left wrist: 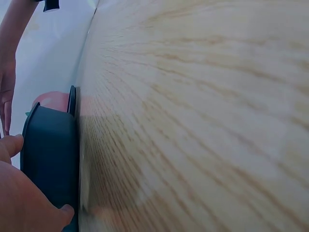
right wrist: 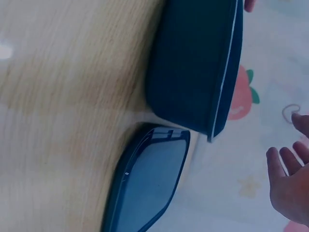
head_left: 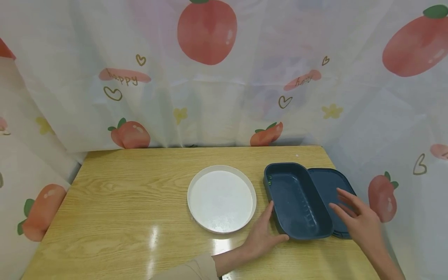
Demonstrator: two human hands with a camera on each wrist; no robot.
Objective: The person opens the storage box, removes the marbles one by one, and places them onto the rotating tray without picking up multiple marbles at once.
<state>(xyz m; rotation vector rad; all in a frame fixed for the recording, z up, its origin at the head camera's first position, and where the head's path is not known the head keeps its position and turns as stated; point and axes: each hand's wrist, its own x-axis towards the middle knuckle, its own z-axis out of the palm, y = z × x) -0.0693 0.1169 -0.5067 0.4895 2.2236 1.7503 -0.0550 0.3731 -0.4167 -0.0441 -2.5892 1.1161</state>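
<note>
A dark blue rectangular container (head_left: 292,208) stands uncovered on the table's right side, with a few small green bits (head_left: 269,180) inside by its left wall. My left hand (head_left: 260,235) rests against its near left corner, thumb and fingers spread apart along the outside. In the left wrist view, a fingertip meets the rim of the container (left wrist: 50,150). To the right lies a matching dark blue lid (head_left: 325,182), flat on the table and partly overlapped by the container. My right hand (head_left: 364,223) hovers over the lid with fingers loosely bent and nothing in them.
A round white plate (head_left: 221,200) with a raised rim sits left of the container. Everything stands on a wood-grain table (head_left: 133,202). A fruit-print curtain (head_left: 217,97) hangs behind and along both sides, close to the lid on the right.
</note>
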